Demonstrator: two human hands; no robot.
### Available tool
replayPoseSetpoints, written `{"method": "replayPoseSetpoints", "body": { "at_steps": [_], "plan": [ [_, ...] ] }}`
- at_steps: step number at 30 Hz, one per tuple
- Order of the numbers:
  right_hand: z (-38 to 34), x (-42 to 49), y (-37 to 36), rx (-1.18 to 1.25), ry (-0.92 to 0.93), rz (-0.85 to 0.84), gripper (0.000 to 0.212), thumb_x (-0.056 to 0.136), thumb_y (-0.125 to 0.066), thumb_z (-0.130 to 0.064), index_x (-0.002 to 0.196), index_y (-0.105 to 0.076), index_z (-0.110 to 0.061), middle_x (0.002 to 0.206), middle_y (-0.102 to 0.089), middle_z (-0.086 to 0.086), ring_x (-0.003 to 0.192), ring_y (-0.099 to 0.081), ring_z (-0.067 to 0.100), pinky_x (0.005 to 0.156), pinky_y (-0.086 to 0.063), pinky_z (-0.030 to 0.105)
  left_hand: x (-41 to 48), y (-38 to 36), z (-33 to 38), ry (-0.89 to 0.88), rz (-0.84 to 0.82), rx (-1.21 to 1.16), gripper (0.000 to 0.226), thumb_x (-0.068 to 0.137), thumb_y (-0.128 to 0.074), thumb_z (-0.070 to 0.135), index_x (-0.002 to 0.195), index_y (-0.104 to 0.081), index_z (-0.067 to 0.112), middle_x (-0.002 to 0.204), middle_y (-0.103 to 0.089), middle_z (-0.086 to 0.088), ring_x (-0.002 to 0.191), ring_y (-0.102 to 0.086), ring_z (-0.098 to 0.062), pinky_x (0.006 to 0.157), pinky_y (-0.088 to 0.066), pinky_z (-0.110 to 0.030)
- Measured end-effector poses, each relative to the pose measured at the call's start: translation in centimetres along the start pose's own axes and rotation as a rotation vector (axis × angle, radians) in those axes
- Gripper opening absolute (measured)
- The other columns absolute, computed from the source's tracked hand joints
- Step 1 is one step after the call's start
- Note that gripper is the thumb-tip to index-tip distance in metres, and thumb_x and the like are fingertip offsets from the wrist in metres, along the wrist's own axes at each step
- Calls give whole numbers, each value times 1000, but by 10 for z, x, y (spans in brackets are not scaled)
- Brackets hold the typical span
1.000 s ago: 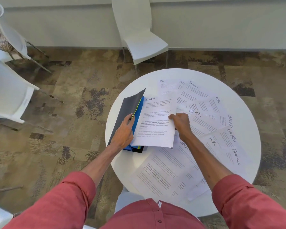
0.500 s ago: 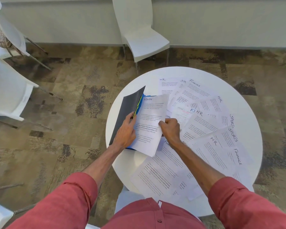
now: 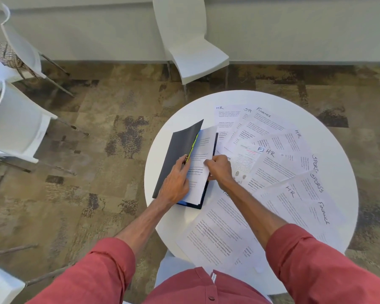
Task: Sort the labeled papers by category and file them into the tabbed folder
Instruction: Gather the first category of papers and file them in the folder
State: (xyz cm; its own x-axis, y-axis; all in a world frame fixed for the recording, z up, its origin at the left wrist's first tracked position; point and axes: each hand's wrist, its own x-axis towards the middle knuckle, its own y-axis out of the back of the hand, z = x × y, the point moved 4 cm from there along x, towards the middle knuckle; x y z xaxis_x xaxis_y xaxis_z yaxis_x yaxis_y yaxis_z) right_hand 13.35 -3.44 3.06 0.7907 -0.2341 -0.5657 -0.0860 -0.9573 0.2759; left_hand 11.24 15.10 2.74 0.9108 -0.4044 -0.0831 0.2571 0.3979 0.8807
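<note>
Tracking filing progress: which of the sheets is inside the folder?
The sheet pinched by the right hand, lying inside the open dark folder; the other sheets lie fanned on the white table.

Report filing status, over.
Left hand presses folder open at the tabs. Right hand pinches sheet, partway inside. Loose papers fanned on table, nothing blocking.
</note>
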Motion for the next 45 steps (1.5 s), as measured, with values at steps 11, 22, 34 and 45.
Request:
{"method": "replayPoseSetpoints", "body": {
  "at_steps": [11, 22, 34, 45],
  "plan": [
    [22, 26, -14, -109, -51, -58, 17, 94, -64, -11, 83, -70, 0, 90, -78, 17, 74, -79, 29, 64, -67, 47, 3, -5, 8, 15, -19, -31, 78, 99, -50, 7, 171, -21, 19, 172, -22, -3, 125, -60, -31, 70, -64, -39],
    [21, 45, -47, -117, -46, -26, 35, 91, -72, -19, 61, -54, -15, 59, -65, 12, 64, -77, 28, 66, -67, 50, 8, -8, 15, 58, -37, -23, 71, 99, -56, 5, 166, -33, 9, 174, -27, -9, 147, -48, -33, 84, -65, -37],
    [72, 18, 41, 129, -26, 39, 13, 98, -62, -2, 99, -74, 3, 84, -80, 14, 75, -80, 29, 72, -65, 33, 21, -57, 4, 138, -238, 139, 85, 89, -65, 2, 165, -29, 5, 175, -18, -16, 157, -25, -38, 102, -57, -57],
    [195, -54, 156, 233, -216, 313, 14, 101, -60, -11, 98, -73, -6, 83, -82, 4, 72, -78, 29, 60, -57, 31, 8, -107, 7, 202, -371, 218, 74, 87, -57, -1, 158, -36, 0, 179, 2, -18, 164, -10, -40, 123, -36, -62]
  ]
}}
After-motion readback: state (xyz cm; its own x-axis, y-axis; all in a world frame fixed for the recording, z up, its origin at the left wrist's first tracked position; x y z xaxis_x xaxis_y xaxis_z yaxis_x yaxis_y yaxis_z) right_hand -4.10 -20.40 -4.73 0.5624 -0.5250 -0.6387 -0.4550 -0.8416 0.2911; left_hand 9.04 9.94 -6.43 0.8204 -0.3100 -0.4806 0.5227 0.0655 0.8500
